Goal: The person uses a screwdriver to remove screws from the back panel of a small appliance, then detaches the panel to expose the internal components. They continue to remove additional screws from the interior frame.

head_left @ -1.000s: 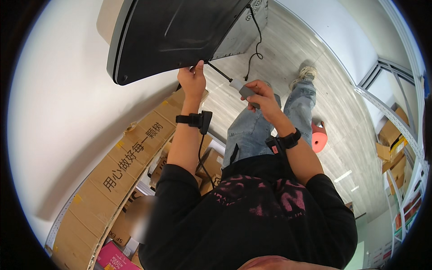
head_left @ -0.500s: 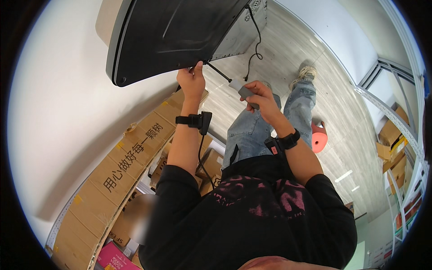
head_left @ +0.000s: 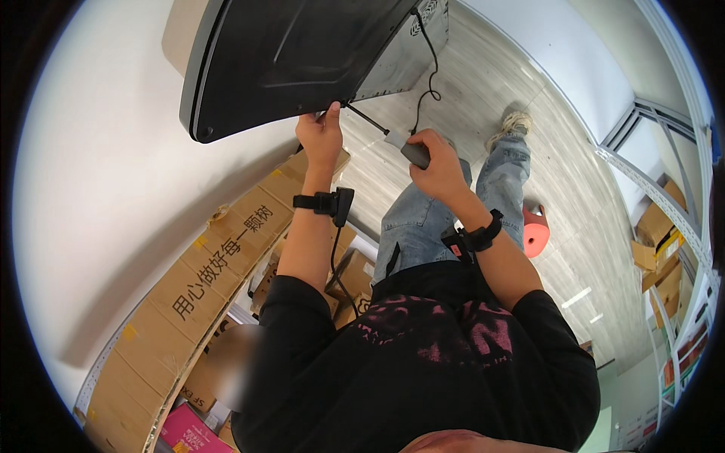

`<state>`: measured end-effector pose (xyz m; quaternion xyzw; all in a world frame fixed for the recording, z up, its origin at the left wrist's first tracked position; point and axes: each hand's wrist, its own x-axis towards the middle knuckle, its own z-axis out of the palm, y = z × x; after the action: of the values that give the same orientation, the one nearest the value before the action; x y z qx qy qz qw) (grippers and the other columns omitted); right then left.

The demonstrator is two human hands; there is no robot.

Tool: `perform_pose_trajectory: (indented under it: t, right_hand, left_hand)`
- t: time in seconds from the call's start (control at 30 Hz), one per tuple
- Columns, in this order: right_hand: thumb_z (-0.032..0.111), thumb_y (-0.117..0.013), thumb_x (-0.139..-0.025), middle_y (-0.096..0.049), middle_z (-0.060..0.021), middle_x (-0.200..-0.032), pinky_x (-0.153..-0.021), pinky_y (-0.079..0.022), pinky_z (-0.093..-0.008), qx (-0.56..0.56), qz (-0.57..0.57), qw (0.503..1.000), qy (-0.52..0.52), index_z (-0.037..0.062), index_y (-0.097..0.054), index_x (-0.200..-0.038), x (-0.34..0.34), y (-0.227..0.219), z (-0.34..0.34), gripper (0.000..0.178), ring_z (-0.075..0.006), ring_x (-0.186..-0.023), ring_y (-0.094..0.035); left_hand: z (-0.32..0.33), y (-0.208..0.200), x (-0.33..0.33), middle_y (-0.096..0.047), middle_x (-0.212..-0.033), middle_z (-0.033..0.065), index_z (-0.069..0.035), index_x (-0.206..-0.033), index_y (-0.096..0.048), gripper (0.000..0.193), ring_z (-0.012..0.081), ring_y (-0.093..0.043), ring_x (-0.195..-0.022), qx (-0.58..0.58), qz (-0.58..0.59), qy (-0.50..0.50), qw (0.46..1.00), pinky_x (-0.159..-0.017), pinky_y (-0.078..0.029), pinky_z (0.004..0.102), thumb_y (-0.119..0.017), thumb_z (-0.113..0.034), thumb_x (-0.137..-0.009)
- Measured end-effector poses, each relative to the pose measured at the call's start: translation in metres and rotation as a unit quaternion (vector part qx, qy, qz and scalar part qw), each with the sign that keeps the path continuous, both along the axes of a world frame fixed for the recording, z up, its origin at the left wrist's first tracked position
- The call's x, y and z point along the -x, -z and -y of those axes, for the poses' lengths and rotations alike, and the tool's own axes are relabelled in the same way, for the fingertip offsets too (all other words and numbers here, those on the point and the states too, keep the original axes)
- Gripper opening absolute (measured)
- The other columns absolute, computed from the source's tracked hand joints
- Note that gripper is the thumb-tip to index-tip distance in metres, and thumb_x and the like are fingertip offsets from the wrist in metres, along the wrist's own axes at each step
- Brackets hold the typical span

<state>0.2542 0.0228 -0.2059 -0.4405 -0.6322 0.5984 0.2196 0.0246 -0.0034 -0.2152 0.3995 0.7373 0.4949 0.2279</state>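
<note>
A large black panel (head_left: 302, 57) with rounded corners, like the back or underside of an appliance, stands at the upper left. In my right hand (head_left: 442, 172) is a screwdriver (head_left: 413, 153) with a grey handle, my fingers wrapped round it. Its dark shaft slants up and left to the panel's lower edge, where the tip is too small to make out. My left hand (head_left: 320, 142) is closed at that same edge, close to the tip, thumb pointing up. Its fingers are partly hidden, and what they pinch does not show.
A long cardboard box (head_left: 219, 260) lies along the white wall at left, with smaller cartons (head_left: 353, 273) beside it. A black cable (head_left: 434, 68) hangs from the panel to the floor. A red roll (head_left: 535, 234) sits by my leg. Metal shelving (head_left: 664, 204) stands at right.
My right hand has turned on the screwdriver handle, its fingers now wrapped further over it. The left hand and the panel have barely moved.
</note>
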Motion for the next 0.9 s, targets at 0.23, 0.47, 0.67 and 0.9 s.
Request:
perform_pose_trajectory:
  t: [0.23, 0.47, 0.67, 0.9]
  right_hand:
    - [-0.005, -0.059, -0.064, -0.053, -0.0100, -0.093, -0.067, -0.047, -0.0412, -0.191, 0.075, 0.979, 0.003, 0.0104, -0.055, -0.098, 0.005, -0.004, 0.006, 0.037, -0.0325, -0.087, -0.055]
    - [0.006, -0.064, -0.074, -0.054, -0.0077, -0.095, -0.070, -0.048, -0.0376, -0.070, 0.002, 0.997, 0.039, 0.0102, -0.055, -0.104, 0.000, 0.002, 0.007, 0.031, -0.0241, -0.087, -0.056]
    - [0.021, -0.059, -0.089, -0.058, -0.0057, -0.093, -0.066, -0.049, -0.0323, 0.542, -0.172, 0.823, 0.002, 0.0040, -0.050, -0.112, -0.031, 0.008, -0.019, 0.030, -0.0161, -0.076, -0.058]
    - [0.013, -0.069, -0.080, -0.056, -0.0069, -0.079, -0.063, -0.047, -0.0304, 0.145, -0.101, 0.984, 0.017, 0.0032, -0.051, -0.108, -0.012, 0.020, 0.013, 0.035, -0.0162, -0.069, -0.057]
  left_hand:
    - [0.026, 0.014, -0.022, -0.062, -0.091, 0.0116, 0.002, -0.108, -0.051, 0.028, 0.0179, -0.062, -0.079, 0.092, 0.165, -0.124, 0.974, -0.071, -0.054, 0.0290, -0.062, -0.014, -0.088]
    - [0.010, 0.003, -0.058, -0.064, -0.083, 0.0093, 0.000, -0.096, -0.055, 0.017, 0.0165, -0.063, -0.075, 0.154, 0.375, -0.034, 0.914, -0.069, -0.056, 0.0297, -0.053, -0.017, -0.094]
    - [0.008, 0.006, -0.059, -0.064, -0.086, 0.0101, -0.001, -0.097, -0.054, 0.013, 0.0183, -0.064, -0.078, 0.118, 0.405, -0.043, 0.906, -0.070, -0.055, 0.0316, -0.049, -0.013, -0.095]
    - [0.007, -0.005, -0.056, -0.063, -0.087, 0.0101, -0.001, -0.096, -0.055, 0.018, 0.0269, -0.065, -0.090, 0.140, 0.445, -0.059, 0.882, -0.073, -0.055, 0.0343, -0.052, -0.019, -0.095]
